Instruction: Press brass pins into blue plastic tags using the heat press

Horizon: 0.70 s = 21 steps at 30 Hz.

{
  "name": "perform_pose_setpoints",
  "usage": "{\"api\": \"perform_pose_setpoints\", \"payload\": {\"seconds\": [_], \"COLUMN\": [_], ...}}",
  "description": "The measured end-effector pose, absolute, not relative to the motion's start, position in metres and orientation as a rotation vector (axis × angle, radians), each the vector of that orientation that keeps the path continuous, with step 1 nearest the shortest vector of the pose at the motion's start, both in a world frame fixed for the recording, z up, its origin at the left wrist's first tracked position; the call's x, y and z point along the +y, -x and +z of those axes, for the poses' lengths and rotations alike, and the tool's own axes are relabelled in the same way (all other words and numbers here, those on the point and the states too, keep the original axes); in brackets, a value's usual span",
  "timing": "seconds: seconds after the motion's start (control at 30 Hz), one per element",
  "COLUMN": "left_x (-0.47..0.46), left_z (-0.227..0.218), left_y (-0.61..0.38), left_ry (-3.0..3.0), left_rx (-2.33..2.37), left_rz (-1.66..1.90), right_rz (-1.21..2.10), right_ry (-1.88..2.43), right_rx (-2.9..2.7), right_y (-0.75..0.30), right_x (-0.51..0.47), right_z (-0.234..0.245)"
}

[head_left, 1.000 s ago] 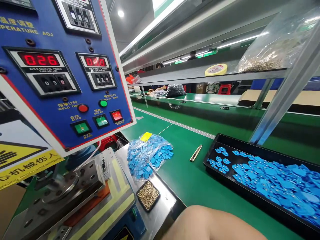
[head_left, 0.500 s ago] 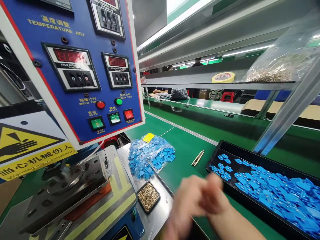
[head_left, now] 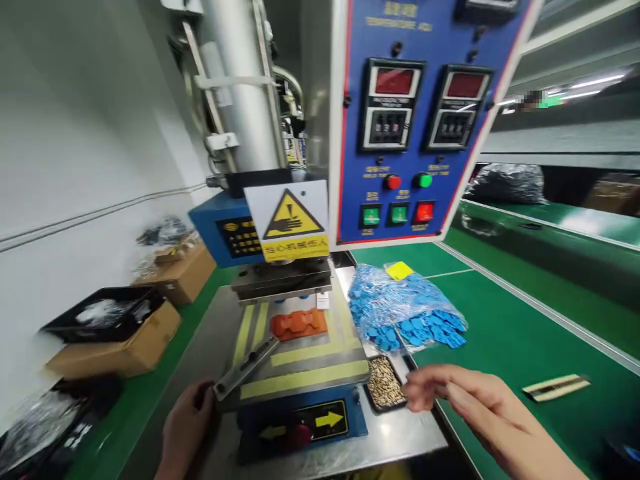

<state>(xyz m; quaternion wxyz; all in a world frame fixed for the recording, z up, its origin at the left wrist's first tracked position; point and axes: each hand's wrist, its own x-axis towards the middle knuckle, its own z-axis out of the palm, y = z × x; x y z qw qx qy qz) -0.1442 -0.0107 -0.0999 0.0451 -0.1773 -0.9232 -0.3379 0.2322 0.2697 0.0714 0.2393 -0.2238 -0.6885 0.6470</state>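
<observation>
My left hand (head_left: 187,427) is closed round the near end of a grey metal handle bar (head_left: 246,367) at the left front of the press machine. My right hand (head_left: 463,397) hovers beside a small black tray of brass inserts (head_left: 384,391), thumb and forefinger pinched close together; whether anything sits between them is too blurred to tell. An orange fixture (head_left: 299,324) lies on the yellow-striped sliding plate (head_left: 305,373) under the press head. A clear bag of blue plastic parts (head_left: 405,313) rests just right of the plate.
The blue control panel (head_left: 415,120) with timers and buttons stands above. A yellow warning sign (head_left: 291,222) hangs on the press. Cardboard boxes and a black tray (head_left: 107,323) sit at the left. A flat strip (head_left: 555,387) lies on the green conveyor belt (head_left: 515,333).
The view has swung left, so the press now sits in the middle and the big tray of blue parts is out of sight. My left hand now grips the handle bar; my right hand is by the inserts.
</observation>
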Motion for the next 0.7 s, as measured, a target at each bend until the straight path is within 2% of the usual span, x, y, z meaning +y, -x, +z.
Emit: {"api": "perform_pose_setpoints", "payload": {"seconds": [0.17,0.33,0.43,0.53,0.6,0.7], "left_x": [-0.017,-0.030,-0.014,0.024,0.054,0.093], "left_z": [-0.089,-0.035,0.013,0.051,0.064,0.070], "left_y": [0.152,0.156,0.140,0.116,0.106,0.103], "left_ry": [0.253,0.123,0.409,0.885,1.120,1.117], "left_rx": [-2.760,-2.415,-2.296,-2.383,-2.483,-2.515], "left_rz": [-1.428,-1.769,-1.887,-1.969,-2.011,-2.352], "right_rz": [1.932,1.998,2.042,2.067,2.057,2.065], "right_ry": [0.498,0.519,0.510,0.519,0.534,0.542], "right_rx": [-1.965,-1.811,-1.697,-1.629,-1.610,-1.575], "right_y": [-0.183,-0.147,-0.106,-0.060,-0.034,-0.010], "right_x": [0.273,0.269,0.273,0.281,0.286,0.289], "right_z": [0.042,0.038,0.045,0.049,0.050,0.051]}}
